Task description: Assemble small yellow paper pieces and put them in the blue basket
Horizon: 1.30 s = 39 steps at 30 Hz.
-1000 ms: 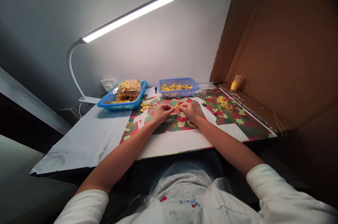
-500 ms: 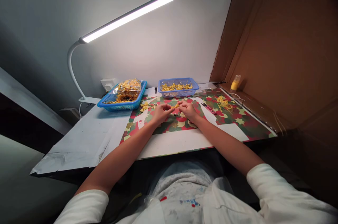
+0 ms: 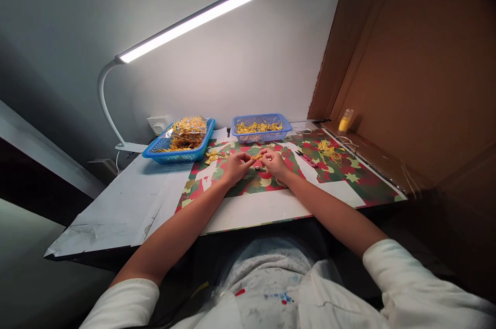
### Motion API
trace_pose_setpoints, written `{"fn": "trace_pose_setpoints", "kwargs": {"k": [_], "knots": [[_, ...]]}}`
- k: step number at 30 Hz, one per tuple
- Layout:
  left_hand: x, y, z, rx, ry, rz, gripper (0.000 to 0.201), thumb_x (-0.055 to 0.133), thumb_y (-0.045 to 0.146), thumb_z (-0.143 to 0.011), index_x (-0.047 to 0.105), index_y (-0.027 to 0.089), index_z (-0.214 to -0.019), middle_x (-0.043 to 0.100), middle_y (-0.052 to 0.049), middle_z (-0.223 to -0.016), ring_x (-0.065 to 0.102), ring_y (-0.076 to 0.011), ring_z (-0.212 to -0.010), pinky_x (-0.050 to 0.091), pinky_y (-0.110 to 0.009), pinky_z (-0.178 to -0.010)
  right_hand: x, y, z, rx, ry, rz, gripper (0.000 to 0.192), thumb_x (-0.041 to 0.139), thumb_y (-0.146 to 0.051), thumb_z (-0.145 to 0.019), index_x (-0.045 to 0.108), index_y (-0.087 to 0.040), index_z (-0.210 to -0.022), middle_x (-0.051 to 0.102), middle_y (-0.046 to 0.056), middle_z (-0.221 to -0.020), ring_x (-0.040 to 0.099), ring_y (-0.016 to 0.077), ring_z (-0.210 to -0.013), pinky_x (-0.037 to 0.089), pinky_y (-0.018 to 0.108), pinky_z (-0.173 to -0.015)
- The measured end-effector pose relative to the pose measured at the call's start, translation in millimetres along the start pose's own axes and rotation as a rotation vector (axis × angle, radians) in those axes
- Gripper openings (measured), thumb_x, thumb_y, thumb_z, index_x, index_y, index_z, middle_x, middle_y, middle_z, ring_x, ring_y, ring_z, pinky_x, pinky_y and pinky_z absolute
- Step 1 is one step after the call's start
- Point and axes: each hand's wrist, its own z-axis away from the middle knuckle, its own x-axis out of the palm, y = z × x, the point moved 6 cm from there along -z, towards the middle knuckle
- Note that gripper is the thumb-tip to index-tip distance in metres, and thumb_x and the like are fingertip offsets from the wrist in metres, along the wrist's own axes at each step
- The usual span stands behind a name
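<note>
Over the middle of the patterned sheet, my left hand (image 3: pixel 237 166) and my right hand (image 3: pixel 274 162) meet fingertip to fingertip. Both pinch a small gold ribbon bow (image 3: pixel 256 157) from its two sides, and the fingers partly cover it. Just below the bow, a small silvery bell (image 3: pixel 258 168) shows between the hands; whether it is attached cannot be made out. Left of my left hand lie more gold ribbon pieces (image 3: pixel 212 157) with a small shiny bell (image 3: pixel 227 153) beside them. A pink-handled cutter or snips (image 3: pixel 307 159) lies to the right of my right hand.
A blue basket (image 3: pixel 174 156) with gold pieces and a clear bag stands back left; a purple-blue basket (image 3: pixel 262 137) of gold ribbon stands behind my hands. Yellow thread (image 3: pixel 329 151) lies right, near a small yellow bottle (image 3: pixel 345 120). A lamp (image 3: pixel 189 24) hangs above; cardboard (image 3: pixel 406 71) walls the right.
My hands stay in nearly the same place, both still pinching the gold bow. The fingers shift only slightly around it.
</note>
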Motion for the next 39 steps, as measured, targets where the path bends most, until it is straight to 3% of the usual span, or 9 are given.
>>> {"fn": "trace_pose_setpoints", "kwargs": {"k": [9, 15, 23, 26, 30, 39], "knots": [[-3.1, 5, 1, 0.115, 0.049, -0.112, 0.017, 0.064, 0.034, -0.075, 0.069, 0.018, -0.07, 0.071, -0.002, -0.07, 0.06, -0.0152, -0.064, 0.043, -0.026, -0.062, 2, -4, 4, -0.035, -0.003, 0.035, 0.03, 0.053, -0.035, -0.071, 0.044, -0.019, -0.047, 0.054, 0.005, -0.09, 0.052, 0.0166, -0.083, 0.041, 0.03, -0.073], [0.8, 12, 4, 0.15, 0.034, -0.129, 0.018, 0.063, 0.034, -0.076, 0.068, 0.019, -0.068, 0.071, -0.002, -0.071, 0.061, -0.0161, -0.066, 0.043, -0.026, -0.063, 3, -8, 5, -0.106, 0.021, 0.096, 0.03, 0.053, -0.033, -0.075, 0.045, -0.02, -0.049, 0.051, 0.003, -0.083, 0.052, 0.0156, -0.079, 0.042, 0.03, -0.075], [-7.4, 12, 2, 0.169, 0.139, -0.169, 0.015, 0.063, 0.033, -0.077, 0.069, 0.02, -0.073, 0.07, -0.003, -0.073, 0.061, -0.0166, -0.067, 0.045, -0.028, -0.065, 1, -27, 8, -0.24, -0.004, 0.197, 0.022, 0.055, -0.034, -0.08, 0.054, -0.021, -0.061, 0.056, 0.003, -0.078, 0.052, 0.0183, -0.082, 0.041, 0.034, -0.08], [-9.4, 12, 2, 0.181, 0.158, -0.174, 0.018, 0.063, 0.036, -0.079, 0.069, 0.02, -0.074, 0.07, -0.003, -0.073, 0.06, -0.0166, -0.068, 0.045, -0.027, -0.064, -5, -32, 9, -0.229, 0.022, 0.2, 0.013, 0.058, -0.035, -0.078, 0.055, -0.022, -0.075, 0.058, 0.002, -0.08, 0.052, 0.0183, -0.081, 0.041, 0.033, -0.078], [-10.9, 17, 4, 0.23, 0.171, -0.174, 0.015, 0.063, 0.033, -0.079, 0.068, 0.02, -0.074, 0.069, -0.003, -0.074, 0.06, -0.0166, -0.069, 0.045, -0.028, -0.066, -8, -30, 9, -0.191, 0.03, 0.179, 0.02, 0.063, -0.037, -0.074, 0.057, -0.023, -0.087, 0.062, 0.003, -0.089, 0.054, 0.0185, -0.084, 0.043, 0.033, -0.078], [-8.9, 25, 7, 0.318, 0.117, -0.208, 0.018, 0.062, 0.036, -0.082, 0.067, 0.021, -0.075, 0.069, -0.004, -0.074, 0.06, -0.0173, -0.071, 0.045, -0.029, -0.071, -4, -20, 8, -0.15, 0.054, 0.11, 0.024, 0.063, -0.043, -0.077, 0.061, -0.023, -0.09, 0.064, 0.002, -0.081, 0.058, 0.0184, -0.081, 0.044, 0.033, -0.077]]}}
